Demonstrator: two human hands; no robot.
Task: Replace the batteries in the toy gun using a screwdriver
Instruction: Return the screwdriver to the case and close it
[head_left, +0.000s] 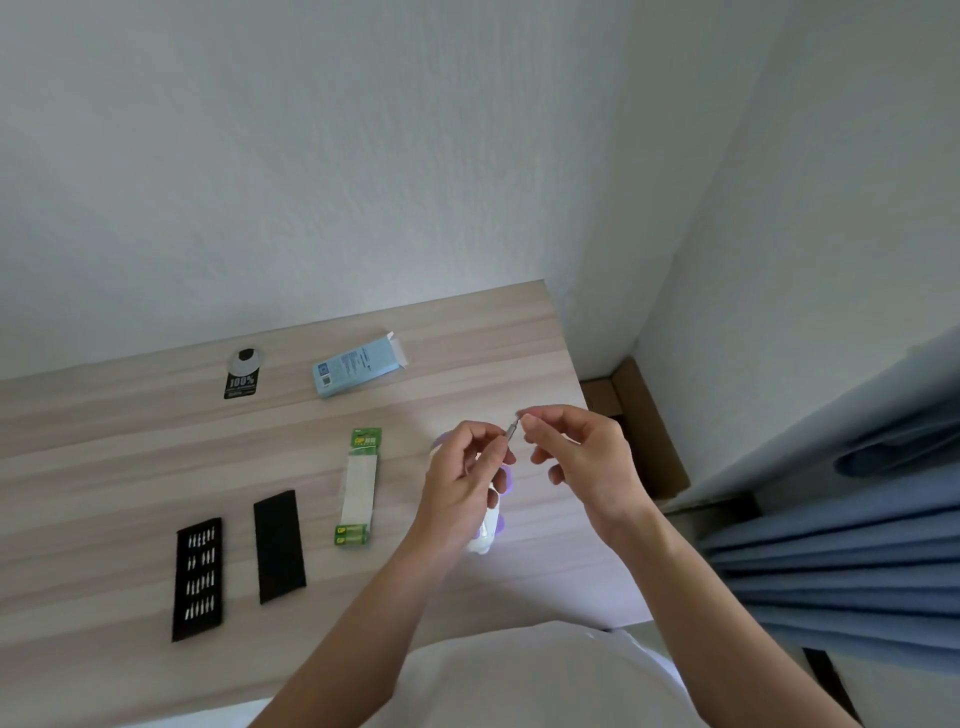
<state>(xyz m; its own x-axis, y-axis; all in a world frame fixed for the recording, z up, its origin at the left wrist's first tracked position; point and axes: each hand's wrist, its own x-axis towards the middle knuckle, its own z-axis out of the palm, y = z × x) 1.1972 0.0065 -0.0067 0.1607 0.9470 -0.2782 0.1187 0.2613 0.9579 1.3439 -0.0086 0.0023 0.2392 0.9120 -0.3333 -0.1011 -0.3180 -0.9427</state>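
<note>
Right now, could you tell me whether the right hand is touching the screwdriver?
Touching. The head view shows the right hand pinching the tip of the screwdriver, which the left hand grips.

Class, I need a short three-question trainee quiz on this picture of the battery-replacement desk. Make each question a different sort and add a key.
1. True or false: the green battery pack on the table is empty.
2. What does the left hand grip? A: the screwdriver. B: the blue box. C: the black bit tray.
3. Fill the gap: the right hand pinches the screwdriver at its ____.

Key: 1 false, two batteries show at the pack's near end. 2 A. 3 tip.
</note>
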